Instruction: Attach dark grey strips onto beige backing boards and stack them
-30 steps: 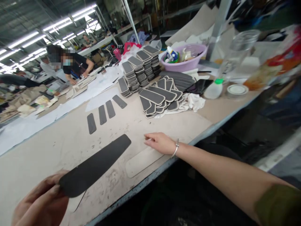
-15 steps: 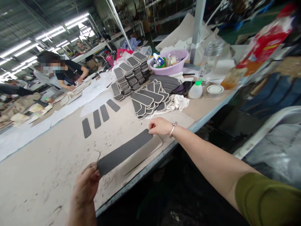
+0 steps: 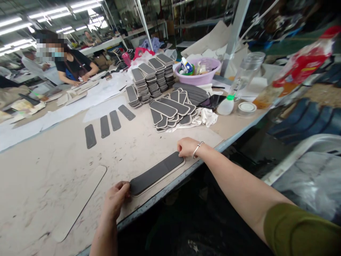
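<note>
A long dark grey strip (image 3: 157,173) with rounded ends is stretched between my two hands near the table's front edge. My left hand (image 3: 118,196) pinches its left end between thumb and fingers. At the far right end, the closed fingers of my right hand (image 3: 187,147) grip the strip's tip. Directly beneath it is a beige backing piece (image 3: 170,172) of similar shape, its pale rim showing along the front side. To the left of my left hand a second beige piece (image 3: 82,202) lies flat on the table.
Short dark strips (image 3: 115,120) lie in a row further back. Behind them rise stacks of edged pieces (image 3: 145,80), beside a loose pile (image 3: 167,108). A purple basin (image 3: 198,77), a green-capped bottle (image 3: 226,106) and a jar (image 3: 246,74) stand right. A co-worker (image 3: 76,67) works across the table.
The dark strip has come down over the beige backing piece and now nearly lines up with it. My left hand moved right and slightly forward with its end. The other beige piece is more fully visible.
</note>
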Available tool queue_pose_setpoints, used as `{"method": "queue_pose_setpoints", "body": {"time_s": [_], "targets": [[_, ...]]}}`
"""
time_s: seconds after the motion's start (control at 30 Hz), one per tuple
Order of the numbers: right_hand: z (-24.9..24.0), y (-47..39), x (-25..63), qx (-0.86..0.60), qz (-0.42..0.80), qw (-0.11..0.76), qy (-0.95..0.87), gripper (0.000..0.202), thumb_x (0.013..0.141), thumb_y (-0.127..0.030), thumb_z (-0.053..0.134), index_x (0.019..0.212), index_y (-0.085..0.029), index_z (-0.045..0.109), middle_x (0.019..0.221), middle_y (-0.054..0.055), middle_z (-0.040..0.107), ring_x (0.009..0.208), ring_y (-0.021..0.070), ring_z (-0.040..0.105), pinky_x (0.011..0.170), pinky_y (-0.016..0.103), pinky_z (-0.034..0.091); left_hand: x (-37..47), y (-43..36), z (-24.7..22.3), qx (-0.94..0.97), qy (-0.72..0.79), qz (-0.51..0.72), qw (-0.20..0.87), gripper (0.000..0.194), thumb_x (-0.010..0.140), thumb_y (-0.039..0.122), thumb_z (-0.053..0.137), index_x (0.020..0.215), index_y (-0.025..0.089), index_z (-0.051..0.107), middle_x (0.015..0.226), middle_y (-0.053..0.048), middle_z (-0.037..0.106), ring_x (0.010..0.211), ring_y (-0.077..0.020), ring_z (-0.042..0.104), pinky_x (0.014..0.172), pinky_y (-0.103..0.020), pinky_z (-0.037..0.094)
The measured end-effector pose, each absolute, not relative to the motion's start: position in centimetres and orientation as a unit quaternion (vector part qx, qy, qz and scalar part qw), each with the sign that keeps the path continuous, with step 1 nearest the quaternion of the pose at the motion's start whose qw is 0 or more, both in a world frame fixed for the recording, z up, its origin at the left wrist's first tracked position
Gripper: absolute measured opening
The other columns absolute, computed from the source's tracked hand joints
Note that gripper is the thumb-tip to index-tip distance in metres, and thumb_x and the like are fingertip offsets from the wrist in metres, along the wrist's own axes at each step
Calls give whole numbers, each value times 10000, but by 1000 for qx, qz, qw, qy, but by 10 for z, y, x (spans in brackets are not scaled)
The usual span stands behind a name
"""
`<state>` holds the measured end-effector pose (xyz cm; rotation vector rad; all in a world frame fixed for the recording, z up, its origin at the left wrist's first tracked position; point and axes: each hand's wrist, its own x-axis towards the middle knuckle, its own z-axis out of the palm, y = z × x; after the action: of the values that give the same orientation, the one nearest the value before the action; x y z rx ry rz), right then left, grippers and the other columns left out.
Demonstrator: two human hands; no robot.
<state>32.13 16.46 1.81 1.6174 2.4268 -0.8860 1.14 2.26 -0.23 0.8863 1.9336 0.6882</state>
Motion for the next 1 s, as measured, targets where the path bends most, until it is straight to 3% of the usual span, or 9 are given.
{"method": "queue_pose_setpoints", "body": {"time_s": [0.23,0.47,1.0], "targets": [[18,164,317,525,-269,61,805,166,581,-237,670,741,-194,682,717,9,667,666,143,596,563,209,415,12,19,3,382,784,238,428,221,684,367,502,769,169,548,529,-6,597,535,-157,573,493,-221,377],[13,164,317,517,-260,61,813,154,574,-229,652,726,-203,643,702,-17,652,635,131,574,510,211,362,9,17,-6,441,804,188,352,336,715,491,515,732,160,570,501,-31,597,470,-149,538,453,-224,347],[14,164,315,504,-258,77,821,177,573,-186,604,748,-203,627,722,-13,649,633,128,563,505,212,344,12,18,-1,499,790,150,322,208,691,378,538,635,177,531,518,5,554,486,-127,489,470,-223,311]]}}
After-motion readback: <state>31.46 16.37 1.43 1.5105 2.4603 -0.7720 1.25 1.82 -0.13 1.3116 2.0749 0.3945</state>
